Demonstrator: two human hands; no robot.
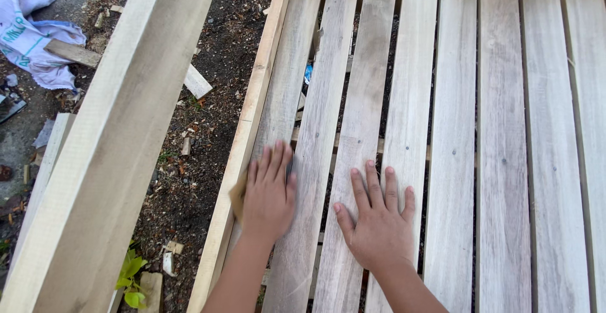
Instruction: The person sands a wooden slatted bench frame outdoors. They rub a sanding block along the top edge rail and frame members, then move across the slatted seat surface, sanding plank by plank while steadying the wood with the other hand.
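Two bare hands lie flat on a slatted wooden frame that fills the centre and right of the picture. The left hand [269,192], at lower centre, presses a small tan sheet of sandpaper [238,194] against the leftmost slat [287,79], fingers together and extended over the sheet rather than curled around it. Only an edge of the paper shows, peeking out at the hand's left side beside the side rail [252,108] of the frame. The right hand [379,221], just to its right, rests palm down with fingers spread across two middle slats [356,86], holding nothing.

The slats run from top to bottom of the picture, pale grey and weathered, with dark gaps between them. No clear difference in colour or smoothness shows between the slat under the sandpaper and the others, so how much has been sanded cannot be told; the slats at the right look untouched.

A long pale timber beam [113,142] crosses the left side diagonally. Beneath it lies dark soil [214,86] strewn with wood offcuts, a white sack [28,29] at upper left, and green leaves [130,278] at lower left.
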